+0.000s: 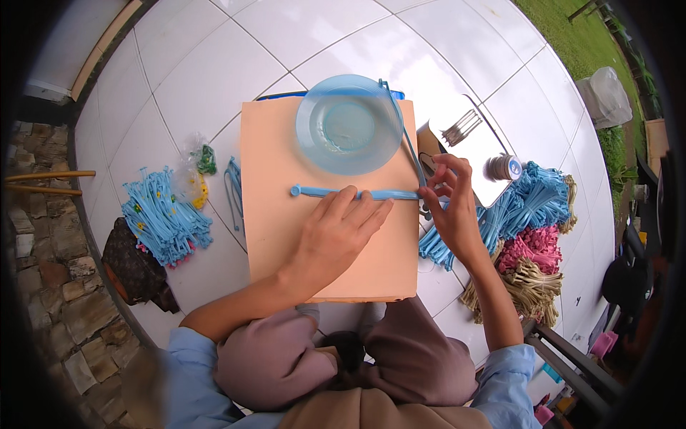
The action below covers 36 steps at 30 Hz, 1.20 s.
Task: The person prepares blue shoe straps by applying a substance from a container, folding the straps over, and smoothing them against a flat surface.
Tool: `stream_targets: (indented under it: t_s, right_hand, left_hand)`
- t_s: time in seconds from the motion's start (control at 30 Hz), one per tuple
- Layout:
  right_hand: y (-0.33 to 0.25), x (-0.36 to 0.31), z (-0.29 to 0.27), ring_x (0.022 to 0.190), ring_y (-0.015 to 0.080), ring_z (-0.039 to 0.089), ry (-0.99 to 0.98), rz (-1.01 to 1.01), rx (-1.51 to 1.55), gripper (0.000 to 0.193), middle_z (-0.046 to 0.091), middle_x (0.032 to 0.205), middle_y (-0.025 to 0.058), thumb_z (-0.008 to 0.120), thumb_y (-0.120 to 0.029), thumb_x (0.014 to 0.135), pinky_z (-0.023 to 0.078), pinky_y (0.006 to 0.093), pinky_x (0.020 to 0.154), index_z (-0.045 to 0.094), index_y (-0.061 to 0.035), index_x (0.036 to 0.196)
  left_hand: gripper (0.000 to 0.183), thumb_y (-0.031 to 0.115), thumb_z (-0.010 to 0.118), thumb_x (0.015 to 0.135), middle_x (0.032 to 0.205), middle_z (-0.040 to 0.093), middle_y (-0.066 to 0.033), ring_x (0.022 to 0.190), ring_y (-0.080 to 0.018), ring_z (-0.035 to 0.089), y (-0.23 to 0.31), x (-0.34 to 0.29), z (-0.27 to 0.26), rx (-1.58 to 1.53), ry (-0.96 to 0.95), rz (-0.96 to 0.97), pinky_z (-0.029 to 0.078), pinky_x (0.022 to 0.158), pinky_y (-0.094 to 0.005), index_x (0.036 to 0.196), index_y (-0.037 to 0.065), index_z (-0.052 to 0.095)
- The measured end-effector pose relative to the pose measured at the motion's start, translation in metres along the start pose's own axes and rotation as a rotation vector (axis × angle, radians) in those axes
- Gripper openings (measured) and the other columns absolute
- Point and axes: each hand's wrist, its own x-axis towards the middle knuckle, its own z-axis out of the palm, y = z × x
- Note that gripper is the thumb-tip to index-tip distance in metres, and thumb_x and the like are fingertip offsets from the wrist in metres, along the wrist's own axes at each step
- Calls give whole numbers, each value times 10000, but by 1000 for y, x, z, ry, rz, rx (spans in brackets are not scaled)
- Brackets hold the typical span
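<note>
A long, narrow blue strap [314, 191] with a rounded knob at its left end lies across the peach-coloured board [286, 250]. My left hand [336, 232] rests on it with fingers extended, pressing it flat. At the board's right edge, my right hand [451, 200] pinches the strap's right end between thumb and forefinger, its other fingers curled. From there a thin blue length [409, 139] runs up to the rim of a translucent blue plate [314, 146]. The plate sits at the far end of the board, just beyond the strap.
On the right stand a white tray [493, 171], a wire spool [502, 168] and heaps of blue straps [536, 200], pink straps [532, 247] and beige straps [532, 286]. Another blue bundle [168, 218] lies left, beside a dark brown bag [132, 261] and a clear plastic bag [193, 168].
</note>
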Motion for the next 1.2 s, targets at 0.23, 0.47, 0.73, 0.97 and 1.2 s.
stream_targets:
  t_s: [0.23, 0.47, 0.73, 0.97, 1.2]
  right_hand:
    - [-17, 8, -8, 870, 224, 492, -74, 11, -139, 628, 379, 1020, 129, 577, 137, 756, 467, 315, 763, 330, -87, 1288]
    - [-42, 39, -12, 1225, 382, 345, -247, -307, -772, 719, 272, 1380, 168, 612, 54, 710, 357, 533, 970, 408, -262, 1323]
    - [-49, 70, 3, 1371, 381, 149, -479, -549, -997, 825, 103, 1516, 94, 731, -31, 627, 176, 600, 1085, 429, -374, 1314]
    - [-51, 77, 10, 1380, 389, 121, -530, -568, -1024, 873, 105, 1519, 95, 690, 0, 616, 183, 613, 1080, 404, -395, 1341]
    - [-54, 76, 7, 1377, 385, 133, -554, -513, -968, 915, 111, 1516, 97, 723, -20, 598, 183, 611, 1083, 365, -360, 1367]
  left_hand:
    - [413, 147, 592, 768, 1017, 532, -55, 982, -220, 485, 0, 1, -2, -10, 8, -3, 459, 839, -281, 1180, 109, 587]
    - [425, 178, 635, 757, 987, 544, -29, 968, -203, 491, -1, 1, -3, 32, -6, 15, 467, 826, -255, 1176, 121, 596]
    - [457, 205, 648, 757, 994, 546, -25, 1002, -206, 495, -2, 1, -3, 16, -23, 3, 475, 828, -256, 1198, 115, 570]
    - [484, 236, 654, 766, 1024, 527, -27, 1009, -201, 486, -2, -1, -4, -24, -47, -14, 474, 839, -252, 1221, 105, 551]
    - [476, 248, 648, 778, 1022, 524, -29, 1022, -204, 478, -2, -2, -5, -24, -60, -18, 465, 858, -256, 1221, 107, 549]
